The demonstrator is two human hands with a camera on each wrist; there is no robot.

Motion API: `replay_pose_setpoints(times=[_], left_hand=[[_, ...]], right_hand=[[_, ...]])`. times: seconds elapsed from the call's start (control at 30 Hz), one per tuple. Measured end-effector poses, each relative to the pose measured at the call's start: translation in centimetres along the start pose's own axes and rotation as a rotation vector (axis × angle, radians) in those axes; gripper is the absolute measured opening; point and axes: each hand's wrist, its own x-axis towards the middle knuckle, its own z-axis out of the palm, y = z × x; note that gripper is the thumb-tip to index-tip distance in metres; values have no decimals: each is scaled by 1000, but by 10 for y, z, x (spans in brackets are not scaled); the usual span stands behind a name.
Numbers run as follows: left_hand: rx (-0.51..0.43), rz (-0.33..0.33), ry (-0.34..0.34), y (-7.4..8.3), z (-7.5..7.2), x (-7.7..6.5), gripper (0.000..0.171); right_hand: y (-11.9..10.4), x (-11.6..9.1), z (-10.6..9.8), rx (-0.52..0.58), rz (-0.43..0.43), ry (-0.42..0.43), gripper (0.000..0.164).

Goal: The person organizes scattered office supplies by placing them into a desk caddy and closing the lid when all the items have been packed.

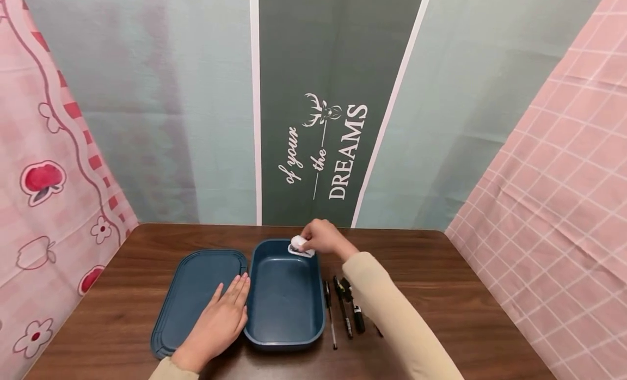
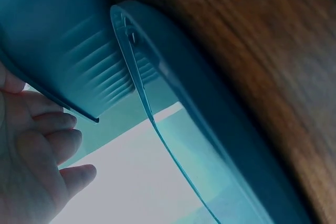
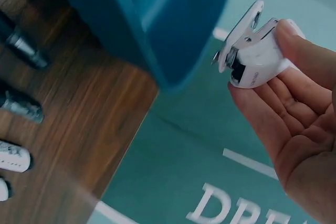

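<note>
My right hand (image 1: 323,237) pinches a small white stapler (image 3: 257,59) between thumb and fingers. Its metal strip and hinged white base show in the right wrist view. In the head view the stapler is over the far right corner of a deep blue box (image 1: 284,339). My left hand (image 1: 221,317), fingers extended, lies over the right side of a flat blue lid (image 1: 196,276). Its fingertips (image 2: 79,177) are close beside the box's left wall.
Several black pens (image 1: 343,309) lie right of the box, partly hidden by my right sleeve (image 1: 387,298). All stand on a brown wooden table (image 1: 441,304). A green and teal cloth (image 1: 338,48) hangs behind, with pink cloths at both sides.
</note>
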Motion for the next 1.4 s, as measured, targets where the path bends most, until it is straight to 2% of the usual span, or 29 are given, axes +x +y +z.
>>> replay_pose_setpoints(times=[0.07, 0.2, 0.47, 0.7, 0.9, 1.13, 1.4], left_hand=[[6, 4, -2, 0, 1, 2, 50], [3, 10, -15, 1, 2, 4, 50], [21, -6, -24, 0, 2, 2, 50], [22, -6, 18, -1, 5, 1, 50], [1, -12, 1, 1, 5, 1, 50], [-3, -45, -29, 1, 4, 1, 50], [-6, -32, -16, 2, 3, -2, 49]], right_hand=[[-6, 8, 10, -53, -4, -29, 7], [-11, 20, 29, -96, 47, -70, 6], [-17, 34, 59, -113, 123, -104, 8], [-22, 40, 77, -179, 183, -121, 17], [-17, 38, 86, -177, 218, -92, 6], [-12, 39, 91, -130, 184, -49, 14], [-13, 34, 92, -96, 177, -16, 13]])
